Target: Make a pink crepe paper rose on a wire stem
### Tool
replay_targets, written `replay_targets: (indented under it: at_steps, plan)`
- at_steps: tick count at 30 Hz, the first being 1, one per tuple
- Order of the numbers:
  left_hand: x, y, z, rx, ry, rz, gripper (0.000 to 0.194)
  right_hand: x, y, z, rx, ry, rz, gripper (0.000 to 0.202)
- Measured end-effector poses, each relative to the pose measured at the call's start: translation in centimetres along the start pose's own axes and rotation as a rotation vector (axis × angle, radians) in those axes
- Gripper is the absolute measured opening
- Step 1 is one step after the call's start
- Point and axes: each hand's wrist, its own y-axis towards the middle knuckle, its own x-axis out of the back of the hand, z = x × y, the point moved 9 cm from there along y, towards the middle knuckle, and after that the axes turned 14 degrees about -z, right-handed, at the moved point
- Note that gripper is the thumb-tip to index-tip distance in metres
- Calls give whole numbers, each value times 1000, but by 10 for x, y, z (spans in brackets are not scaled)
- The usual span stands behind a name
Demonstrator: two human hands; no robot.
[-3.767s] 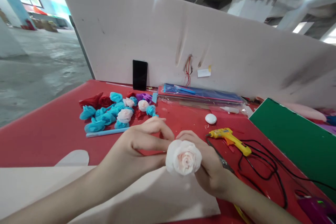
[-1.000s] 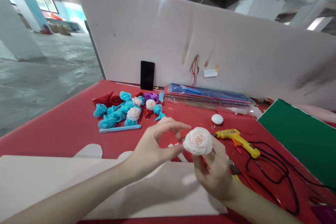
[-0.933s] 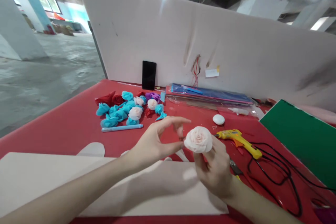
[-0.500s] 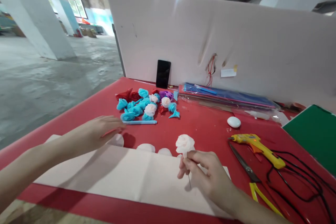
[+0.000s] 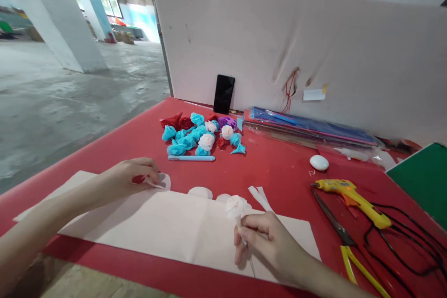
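My right hand [image 5: 261,244] is closed around the thin stem of a white paper rose [image 5: 234,206], its bloom upright above my fingers. At the left, my left hand [image 5: 134,174] pinches the edge of a rounded white paper petal [image 5: 165,180] between thumb and fingers. More petals, one of them [image 5: 200,192] left of the rose, stick out along the far edge of a large pale paper sheet [image 5: 153,223]. Two narrow paper strips [image 5: 261,198] lie past that sheet, behind the rose.
Blue, red, white and purple paper flowers [image 5: 188,140] lie beyond a light blue pen [image 5: 191,158]. At right are a yellow glue gun [image 5: 352,200] with a black cord, scissors [image 5: 338,233] and a white oval object [image 5: 319,162]. A phone [image 5: 224,94] leans on the board [image 5: 244,32].
My left hand has come down onto the petal and taken its edge. The rose in my right hand has moved lower and slightly left, uncovering the strips. The view has shifted a little.
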Motion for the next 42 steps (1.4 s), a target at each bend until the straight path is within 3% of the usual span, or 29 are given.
replay_targets:
  at_steps: [2,4,10,20,29,33,37,42]
  plan:
    - [-5,-2,8,38,29,111,20,0,1,-1,-11,3,0,33]
    - [-6,-3,13,85,31,152,21,0,2,-1,-18,2,-1,34]
    - [-2,-2,17,181,42,139,27,0,2,-1,-23,0,-5,35]
    - [20,-1,37,456,-43,-143,37,0,2,0,-12,4,-7,35]
    - [64,-17,50,670,-127,-626,41,-1,2,1,-15,-3,-6,36]
    - [71,-24,62,729,-212,-737,39,-1,2,2,-16,-9,-4,35]
    - [62,-15,64,698,-385,-702,36,-1,1,3,-16,-11,-4,36]
    - [38,-5,53,665,-535,-444,37,-2,0,2,-16,-8,9,38]
